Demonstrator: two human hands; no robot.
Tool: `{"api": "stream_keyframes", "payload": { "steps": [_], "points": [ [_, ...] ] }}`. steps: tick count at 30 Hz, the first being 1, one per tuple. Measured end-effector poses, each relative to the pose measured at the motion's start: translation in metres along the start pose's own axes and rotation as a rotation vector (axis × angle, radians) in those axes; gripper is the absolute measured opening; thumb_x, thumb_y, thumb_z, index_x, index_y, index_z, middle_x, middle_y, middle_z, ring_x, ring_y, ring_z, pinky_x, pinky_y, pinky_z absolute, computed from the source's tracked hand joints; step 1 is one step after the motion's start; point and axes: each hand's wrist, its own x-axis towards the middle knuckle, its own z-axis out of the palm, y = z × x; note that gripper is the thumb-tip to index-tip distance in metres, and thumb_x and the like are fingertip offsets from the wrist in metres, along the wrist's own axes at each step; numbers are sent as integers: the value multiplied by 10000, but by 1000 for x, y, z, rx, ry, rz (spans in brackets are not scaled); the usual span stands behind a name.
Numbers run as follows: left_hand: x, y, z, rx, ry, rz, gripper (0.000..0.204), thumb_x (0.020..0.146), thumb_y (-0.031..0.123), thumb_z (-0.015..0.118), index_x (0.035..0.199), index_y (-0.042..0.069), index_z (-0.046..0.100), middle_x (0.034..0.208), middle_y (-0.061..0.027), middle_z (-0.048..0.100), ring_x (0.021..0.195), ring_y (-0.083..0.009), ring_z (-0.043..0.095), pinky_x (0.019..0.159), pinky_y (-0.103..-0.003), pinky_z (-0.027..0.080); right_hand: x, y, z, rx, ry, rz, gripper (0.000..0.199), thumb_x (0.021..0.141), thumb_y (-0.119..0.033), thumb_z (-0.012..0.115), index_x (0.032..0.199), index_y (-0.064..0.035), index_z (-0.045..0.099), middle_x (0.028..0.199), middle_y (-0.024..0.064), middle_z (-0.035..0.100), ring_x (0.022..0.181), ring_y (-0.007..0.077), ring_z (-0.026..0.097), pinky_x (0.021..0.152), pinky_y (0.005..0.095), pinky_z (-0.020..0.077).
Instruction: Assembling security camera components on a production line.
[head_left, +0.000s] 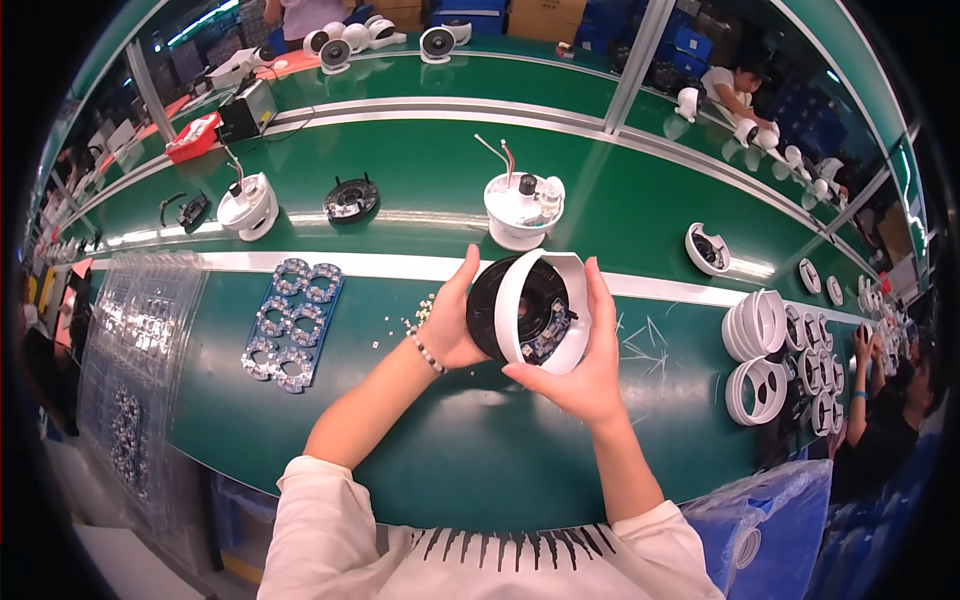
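My left hand holds a round black camera front part at its left side, fingers behind it and thumb up. A white ring-shaped camera shell sits against that part. My right hand grips the shell from the right, its thumb along the lower edge. Through the shell's opening shows a small circuit board with light components. Both parts are held tilted above the green bench. Just beyond stands a white camera base with wires rising from it.
On the left lie a blue panel of ring-shaped circuit boards and clear plastic trays. Tiny pale pieces are scattered beside my left wrist. Stacked white shells stand at right. Farther back are another white base and a black disc.
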Motion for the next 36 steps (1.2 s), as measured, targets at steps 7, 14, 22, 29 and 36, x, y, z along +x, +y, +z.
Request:
{"api": "stream_keyframes", "payload": {
  "steps": [7, 14, 22, 29, 36],
  "points": [
    [6, -9, -8, -61, 55, 249, 503, 850, 404, 333, 1209, 64, 424, 1193, -127, 483, 1084, -297, 467, 932, -475, 353, 12, 7, 3, 228, 135, -4, 1095, 492, -250, 827, 1324, 4, 161, 1278, 186, 290, 1206, 296, 306, 988, 387, 284],
    [2, -33, -20, 178, 35, 267, 499, 866, 364, 367, 1233, 27, 384, 1213, -118, 463, 1124, -238, 440, 959, -391, 339, -2, 8, 13, -51, 144, 20, 1118, 510, -254, 812, 1325, 34, 103, 1262, 215, 254, 1181, 329, 286, 970, 398, 292],
    [6, -12, -15, -106, -16, 39, 630, 837, 568, 312, 1192, 63, 442, 1103, -129, 531, 995, -252, 527, 870, -418, 431, 3, 4, 13, -120, -79, -48, 1199, 424, -317, 845, 1339, -12, 133, 1267, 177, 275, 1169, 293, 337, 967, 378, 309],
    [6, -11, -16, -92, 13, 233, 527, 831, 388, 335, 1233, 55, 407, 1079, -105, 553, 701, -102, 528, 740, -289, 460, 10, 12, 15, 503, 77, 165, 1126, 492, -203, 829, 1326, 21, 106, 1238, 192, 328, 1124, 274, 388, 955, 377, 338],
    [-1, -21, -16, 43, -27, 287, 624, 833, 445, 288, 1326, 63, 262, 1222, -121, 451, 1076, -227, 477, 954, -360, 352, -2, -4, 33, -303, 12, -151, 1117, 472, -348, 817, 1305, 35, 179, 1322, 236, 232, 1180, 359, 283, 978, 417, 257]
  ]
}}
